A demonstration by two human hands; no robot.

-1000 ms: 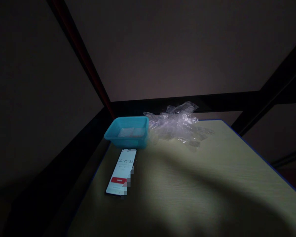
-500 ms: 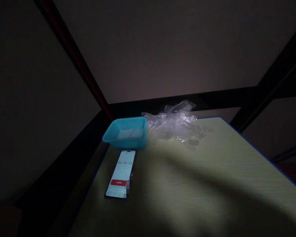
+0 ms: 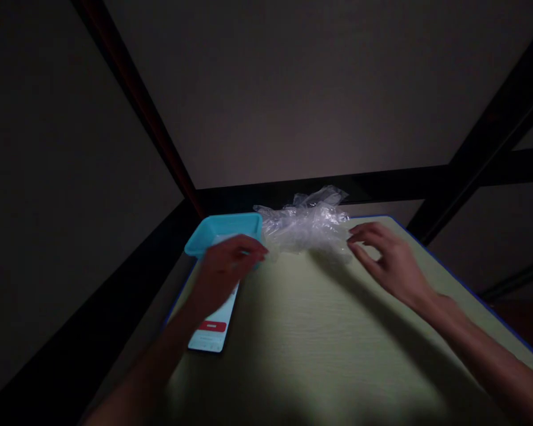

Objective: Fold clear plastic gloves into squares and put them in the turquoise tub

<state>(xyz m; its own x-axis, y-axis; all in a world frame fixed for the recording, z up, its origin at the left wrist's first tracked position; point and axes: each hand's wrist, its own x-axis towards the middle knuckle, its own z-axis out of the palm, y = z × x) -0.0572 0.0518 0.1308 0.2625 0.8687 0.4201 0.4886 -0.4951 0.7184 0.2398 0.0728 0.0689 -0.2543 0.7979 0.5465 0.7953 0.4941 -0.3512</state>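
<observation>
A crumpled pile of clear plastic bags (image 3: 304,222) lies at the far edge of a pale green table (image 3: 320,343). My right hand (image 3: 388,257) reaches toward the pile's right end with its fingers apart, its fingertips at the plastic. My left hand (image 3: 224,269) hovers just in front of a small turquoise tray (image 3: 222,228), fingers loosely curled and holding nothing that I can see. The hand hides part of the tray and the top of a lit phone (image 3: 211,331) lying flat below it.
The table has a blue edge and stands inside a dark frame of black bars (image 3: 484,142), with one reddish bar (image 3: 160,142) at the left. The room is dim; only the tabletop is lit. The phone screen shows a red button.
Both my hands have come into view from below and reached forward, the left to the tray and the right to the plastic bags. The view shifted slightly.
</observation>
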